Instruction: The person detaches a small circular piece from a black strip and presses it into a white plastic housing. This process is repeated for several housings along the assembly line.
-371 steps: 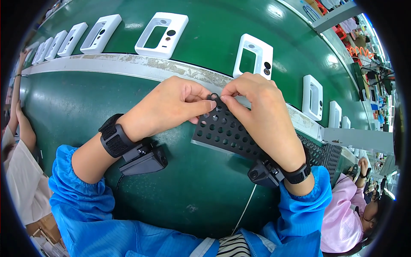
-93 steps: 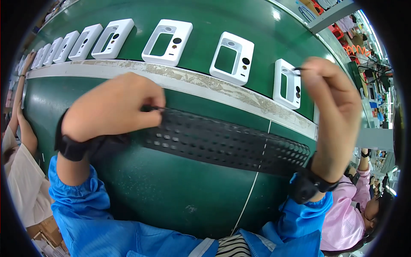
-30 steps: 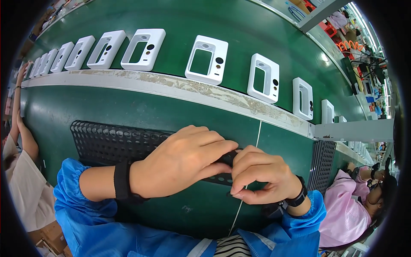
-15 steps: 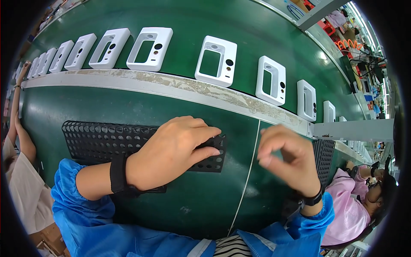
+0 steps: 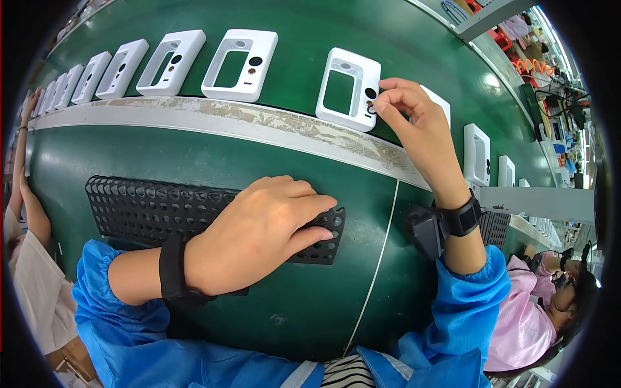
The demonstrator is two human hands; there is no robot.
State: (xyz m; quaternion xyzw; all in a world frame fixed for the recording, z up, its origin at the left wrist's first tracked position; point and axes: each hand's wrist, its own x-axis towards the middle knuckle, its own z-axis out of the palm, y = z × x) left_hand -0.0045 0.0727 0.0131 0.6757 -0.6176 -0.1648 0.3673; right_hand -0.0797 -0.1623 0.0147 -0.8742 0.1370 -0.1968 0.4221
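- Looking down through the head camera, you have your left hand (image 5: 259,236) pressed flat on the right end of the black perforated tray (image 5: 155,207), fingers spread over its holes; this grip is released, resting on the tray and closed on nothing.
- Your right hand (image 5: 414,126) reaches up past the tray to the white faceplate (image 5: 348,88) on the green conveyor belt (image 5: 401,39), well beyond the tray's far edge.
- Your right thumb and fingertips (image 5: 383,103) are pinched together at the faceplate's right edge, beside its small round openings; that grip is clenched, but whatever tiny thing sits between the fingertips is too small to tell.
- The tray lies on the green worktop (image 5: 310,304) nearer you than the pale worn rail (image 5: 246,123), which runs between tray and belt.
- More white faceplates (image 5: 239,55) stand in a row along the belt, to the left and right of the one you touch.
- A thin pale cord (image 5: 375,265) crosses the worktop just right of the tray's end.
- Another person in pink (image 5: 530,323) sits far to the right of the tray.
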